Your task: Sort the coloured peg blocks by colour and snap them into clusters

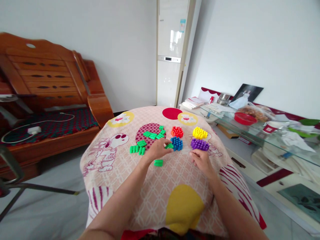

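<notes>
My left hand (pixel 158 149) is over the middle of the table, its thumb and fingers closed round a green plastic piece (pixel 169 146). Just right of that piece sits a cluster of blue pegs (pixel 177 143). My right hand (pixel 201 161) is curled with fingertips together, just below a cluster of purple pegs (pixel 200 144); anything inside it is too small to make out. Red pegs (pixel 177 131) and yellow pegs (pixel 199 132) stand in bunches farther back. Several green pieces (pixel 155 135) lie in a row on the cloth, others (pixel 137 148) to the left, and a green pair (pixel 158 163) lies nearer me.
A patterned cloth (pixel 120 180) covers the round table. On the right, a glass-topped cabinet (pixel 265 136) holds papers, a red bowl (pixel 245 118) and a paper cup (pixel 271 128). A wooden bench (pixel 50 86) stands left; a tall white appliance (pixel 170 50) stands behind.
</notes>
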### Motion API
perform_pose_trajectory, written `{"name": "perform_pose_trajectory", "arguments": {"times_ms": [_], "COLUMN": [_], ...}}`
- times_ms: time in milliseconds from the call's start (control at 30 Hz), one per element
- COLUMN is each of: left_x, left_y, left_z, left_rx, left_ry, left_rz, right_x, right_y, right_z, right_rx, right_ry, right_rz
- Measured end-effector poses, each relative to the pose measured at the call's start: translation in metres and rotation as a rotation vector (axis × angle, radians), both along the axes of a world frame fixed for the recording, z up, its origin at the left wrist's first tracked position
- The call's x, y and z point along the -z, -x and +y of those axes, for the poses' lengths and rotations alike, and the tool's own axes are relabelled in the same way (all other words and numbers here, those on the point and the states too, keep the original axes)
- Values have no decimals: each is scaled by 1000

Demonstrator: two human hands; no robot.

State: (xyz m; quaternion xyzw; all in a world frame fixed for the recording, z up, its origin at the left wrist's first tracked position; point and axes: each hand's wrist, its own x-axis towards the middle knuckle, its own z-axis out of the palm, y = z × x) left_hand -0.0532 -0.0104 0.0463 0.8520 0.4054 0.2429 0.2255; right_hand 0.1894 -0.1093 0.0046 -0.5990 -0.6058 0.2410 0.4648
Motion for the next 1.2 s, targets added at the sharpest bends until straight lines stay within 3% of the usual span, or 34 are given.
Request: {"name": "perform_pose_trajectory", "arguments": {"times_ms": [100,233,333,433,567,667,767,900,1033,1200], "left_x": [6,26,37,40,29,19,18,25,26,21], "left_y": [-27,-58,-67,-64,-41,-19,-5,-5,-8,1], "left_z": [-26,-45,-50,-50,-33,-2,34,63,66,46], "left_rx": [38,8,-3,32,53,-203,-340,-244,-173,-174], "left_ry": [71,-8,-69,-83,-131,-173,-208,-211,-253,-231], "left_rz": [-173,-140,-75,-74,-196,-213,-39,249,397,436], "right_x": [-4,-4,1,7,9,8,10,15,15,13], "right_y": [5,9,11,13,17,17,17,17,17,17], "right_z": [-1,-4,-2,0,3,4,6,8,8,8], "right_rx": [-37,-122,-134,-96,-29,8,13,1,-7,-6], "right_ry": [36,3,-88,-157,-229,-249,-240,-201,-178,-195], "right_rz": [58,13,-117,-229,-283,-299,-319,-345,-355,-332]}}
